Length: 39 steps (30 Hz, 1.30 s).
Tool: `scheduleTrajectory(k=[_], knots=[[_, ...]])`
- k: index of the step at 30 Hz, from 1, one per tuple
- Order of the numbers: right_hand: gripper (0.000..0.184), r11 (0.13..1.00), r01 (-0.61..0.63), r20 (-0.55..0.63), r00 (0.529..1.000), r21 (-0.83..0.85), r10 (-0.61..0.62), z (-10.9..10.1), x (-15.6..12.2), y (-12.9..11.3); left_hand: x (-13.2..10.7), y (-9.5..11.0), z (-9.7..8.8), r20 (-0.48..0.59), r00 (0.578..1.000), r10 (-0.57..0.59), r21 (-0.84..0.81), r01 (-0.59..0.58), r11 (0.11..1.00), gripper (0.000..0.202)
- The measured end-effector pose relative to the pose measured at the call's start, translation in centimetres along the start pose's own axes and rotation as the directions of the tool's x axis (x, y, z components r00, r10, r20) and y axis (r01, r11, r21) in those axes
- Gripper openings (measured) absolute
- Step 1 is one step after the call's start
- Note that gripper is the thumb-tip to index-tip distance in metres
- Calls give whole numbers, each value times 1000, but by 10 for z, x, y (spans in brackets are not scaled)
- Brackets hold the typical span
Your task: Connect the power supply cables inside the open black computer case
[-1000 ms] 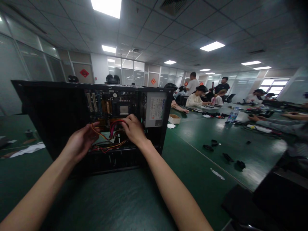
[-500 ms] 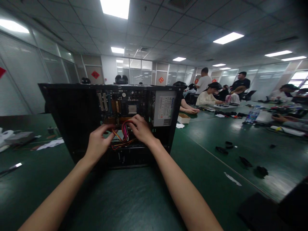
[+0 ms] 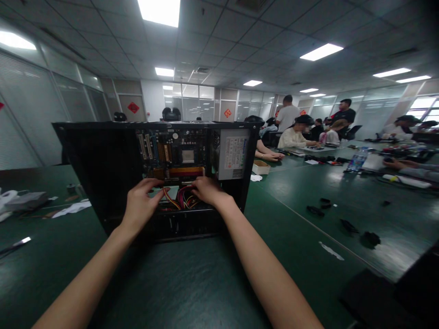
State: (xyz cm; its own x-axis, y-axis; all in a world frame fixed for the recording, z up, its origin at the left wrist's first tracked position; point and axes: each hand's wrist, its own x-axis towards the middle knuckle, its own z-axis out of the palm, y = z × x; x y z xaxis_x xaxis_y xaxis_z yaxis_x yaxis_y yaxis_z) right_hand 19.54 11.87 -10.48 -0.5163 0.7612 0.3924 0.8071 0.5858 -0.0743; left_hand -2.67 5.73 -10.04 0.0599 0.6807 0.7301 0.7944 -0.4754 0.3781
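A black computer case (image 3: 92, 171) stands open-sided in front of me, with a motherboard (image 3: 188, 156) and a silver power supply (image 3: 233, 155) inside. My left hand (image 3: 141, 201) reaches into the lower middle of the case, thumb and fingers pinched on thin yellow and dark wires (image 3: 169, 196). To its right, my right hand (image 3: 208, 189) is curled on a bundle of pink, red and yellow power cables (image 3: 183, 196); its fingertips are partly hidden among them. The long memory slots (image 3: 180, 172) show just above my hands.
The case rests on a green table (image 3: 274, 237). A small box (image 3: 261, 167), a water bottle (image 3: 357, 160) and several black scraps (image 3: 350, 226) lie to the right. On the left are a grey block (image 3: 29, 201) and white paper (image 3: 72, 209). Other people sit and stand beyond.
My right hand has moved down and slightly right, lowering the cable bundle, so the memory slots are now uncovered. My left hand stays near the same spot with the yellow wires.
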Motion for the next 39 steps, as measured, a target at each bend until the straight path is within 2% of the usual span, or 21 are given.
scheduleTrajectory(k=[5,8,11,14,17,22,27,33,39], knots=[[21,1000,-20,-29,999,3,20,1,2,-4,-5,2,7,93,991,96,39,-100,994,36],[21,998,-11,-51,999,62,14,0,4,-4,-4,1,10,123,987,106,58,-114,992,40],[17,995,13,-159,987,99,3,0,5,-1,11,-3,14,179,974,141,74,-156,985,40],[16,993,0,-239,971,117,28,2,7,3,37,-7,21,299,930,212,98,-251,963,37],[19,992,-33,-181,982,121,54,3,7,3,56,-12,32,378,887,264,98,-322,941,37],[20,995,-52,-143,988,83,64,1,6,-4,60,-18,45,465,860,213,107,-293,950,31],[23,997,-61,-123,990,47,66,-3,6,-9,58,-25,49,453,874,173,97,-241,966,31],[24,996,-66,-62,996,63,69,-4,5,-9,60,-33,57,454,859,235,73,-298,952,32],[24,995,-61,-75,995,81,67,-1,5,-7,59,-27,55,478,852,214,132,-310,941,27]])
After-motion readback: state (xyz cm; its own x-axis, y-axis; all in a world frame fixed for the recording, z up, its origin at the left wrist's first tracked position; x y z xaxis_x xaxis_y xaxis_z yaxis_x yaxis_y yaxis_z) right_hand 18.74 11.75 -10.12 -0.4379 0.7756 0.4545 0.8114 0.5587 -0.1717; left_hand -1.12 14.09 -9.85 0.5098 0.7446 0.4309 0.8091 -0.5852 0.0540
